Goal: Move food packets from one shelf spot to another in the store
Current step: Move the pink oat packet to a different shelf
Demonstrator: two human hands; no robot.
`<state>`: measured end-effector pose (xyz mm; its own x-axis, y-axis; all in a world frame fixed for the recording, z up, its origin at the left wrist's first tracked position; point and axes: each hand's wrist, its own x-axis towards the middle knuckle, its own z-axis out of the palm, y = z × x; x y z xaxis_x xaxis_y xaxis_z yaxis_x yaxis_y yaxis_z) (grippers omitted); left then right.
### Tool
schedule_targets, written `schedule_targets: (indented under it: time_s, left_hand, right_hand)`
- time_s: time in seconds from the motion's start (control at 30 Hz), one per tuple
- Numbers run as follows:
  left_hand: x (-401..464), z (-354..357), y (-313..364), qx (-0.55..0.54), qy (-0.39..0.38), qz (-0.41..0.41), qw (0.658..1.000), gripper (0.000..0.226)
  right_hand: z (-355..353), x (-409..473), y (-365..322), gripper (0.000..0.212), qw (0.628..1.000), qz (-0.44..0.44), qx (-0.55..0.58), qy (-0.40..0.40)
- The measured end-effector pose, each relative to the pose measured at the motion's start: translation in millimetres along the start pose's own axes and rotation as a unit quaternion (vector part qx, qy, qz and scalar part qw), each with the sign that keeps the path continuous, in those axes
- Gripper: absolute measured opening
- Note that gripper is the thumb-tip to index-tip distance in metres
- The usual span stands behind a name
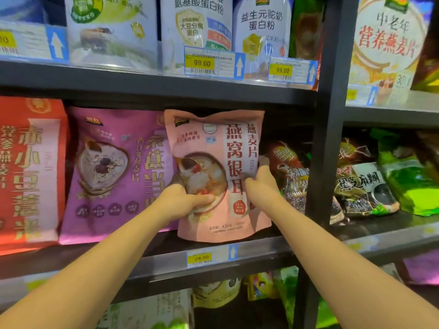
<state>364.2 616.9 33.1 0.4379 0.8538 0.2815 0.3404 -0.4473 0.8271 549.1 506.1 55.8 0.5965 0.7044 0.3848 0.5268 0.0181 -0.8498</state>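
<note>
while both of your arms reach up from the bottom of the frame, your hands meet at its centre on a pink packet (pixel 218 172) of oat flakes, which stands upright on the middle shelf (pixel 166 262). your left hand (pixel 183 200) grips the packet's lower left part, thumb curled across the printed bowl and fingers hidden behind the pouch. your right hand (pixel 261 184) pinches the packet's right edge, with one fingertip showing just past that edge; the rest of its fingers are hidden. the pouch creases where you squeeze it. its bottom edge looks to sit at the shelf's front lip, just above a yellow price tag (pixel 202 258), though whether it rests there or is slightly lifted cannot be told. a purple packet (pixel 114 172) stands touching it on the left, with a red packet (pixel 31 172) at the far left. dark packets (pixel 288 172) lie right of it, before a black upright post (pixel 332 115). tall white tubs (pixel 197 32) fill the upper shelf. the step in hand seems to be the grasp itself, either taking the packet from this spot or seating it here. if you are taking it, the next move calls for drawing it straight toward you, low enough to clear the shelf above and without dragging the purple neighbour.
</note>
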Motion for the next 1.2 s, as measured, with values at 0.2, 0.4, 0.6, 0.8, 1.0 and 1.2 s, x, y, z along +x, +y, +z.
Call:
schedule_targets:
  time_s: [0.2,0.4,0.6,0.8,1.0,1.2]
  left_hand:
    - [-7.6,10.6,-4.0,0.069,0.001,0.001,0.998,0.032]
    - [-19.5,11.4,2.6,0.045,0.003,-0.009,0.999,0.031]
    - [-44.3,-14.7,21.3,0.061,-0.039,0.01,0.997,0.054]
    - [-78.6,-33.4,40.7,0.267,0.003,-0.005,0.964,0.094]
    - [-113.6,-39.4,44.0,0.339,0.005,-0.016,0.94,0.108]
    - [-158.6,-52.2,51.4,0.376,0.009,0.005,0.927,0.098]
  right_hand:
    - [1.2,-7.7,14.7,0.041,0.999,-0.008,-0.038,0.004]
    - [-5.1,-11.7,9.7,0.039,0.999,-0.005,-0.041,-0.011]
    - [-17.1,-12.0,4.7,0.046,0.998,-0.016,-0.052,-0.032]
    - [-20.8,-20.1,3.0,0.061,0.989,-0.02,-0.132,-0.066]
    - [-28.2,-55.5,9.8,0.075,0.961,-0.082,-0.25,-0.082]
    - [-54.5,-108.9,-5.0,0.075,0.937,-0.191,-0.272,-0.111]
